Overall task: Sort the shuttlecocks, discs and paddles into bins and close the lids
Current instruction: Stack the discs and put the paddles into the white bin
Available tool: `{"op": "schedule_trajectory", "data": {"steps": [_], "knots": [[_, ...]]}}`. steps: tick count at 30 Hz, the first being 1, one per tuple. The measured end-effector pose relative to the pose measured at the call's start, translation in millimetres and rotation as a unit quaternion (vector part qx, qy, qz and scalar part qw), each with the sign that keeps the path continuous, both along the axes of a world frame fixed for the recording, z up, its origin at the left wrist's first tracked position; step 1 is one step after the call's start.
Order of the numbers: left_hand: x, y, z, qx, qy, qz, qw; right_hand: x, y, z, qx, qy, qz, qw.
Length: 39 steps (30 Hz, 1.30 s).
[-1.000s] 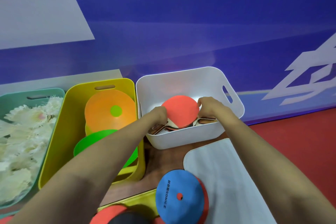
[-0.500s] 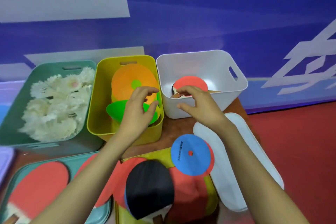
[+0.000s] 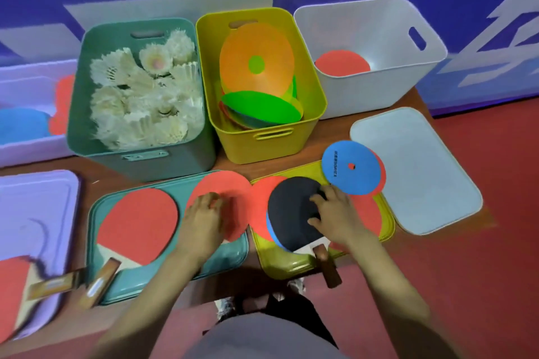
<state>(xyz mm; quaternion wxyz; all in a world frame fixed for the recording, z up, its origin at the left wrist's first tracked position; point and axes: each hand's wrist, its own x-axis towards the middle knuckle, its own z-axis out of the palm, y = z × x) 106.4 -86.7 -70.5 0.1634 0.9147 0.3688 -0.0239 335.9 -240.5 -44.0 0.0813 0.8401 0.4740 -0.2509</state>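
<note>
Paddles are light, stiff and flat, best taken by the handle. At lower centre, the left grip lies blurred on a red round piece on the teal lid. The right grip sits bent-fingered on the black paddle on the yellow lid. Whether either clamps, I cannot tell. Half a second ago both hovered empty by the bins.

shuttlecock bin left of disc bin, paddle bin rightmost
</note>
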Motion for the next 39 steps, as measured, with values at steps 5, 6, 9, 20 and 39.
{"op": "schedule_trajectory", "data": {"steps": [5, 6, 9, 20, 39], "knots": [[-28, 1, -7, -0.059, 0.038, 0.067, 0.995, -29, -14, -11, -0.028, 0.036, -0.102, 0.994], [-29, -1, -6, -0.077, 0.059, 0.091, 0.991, -35, -16, -13, -0.030, 0.032, -0.118, 0.992], [-29, -13, -7, -0.091, 0.119, 0.106, 0.983, -47, -19, -20, -0.025, 0.021, -0.162, 0.986], [-33, -19, -27, -0.191, 0.018, 0.214, 0.958, -51, -38, -32, 0.028, 0.065, -0.233, 0.970], [-59, -41, -1, -0.087, -0.109, 0.239, 0.961, -75, -58, -30, 0.323, 0.092, -0.304, 0.891]]}}
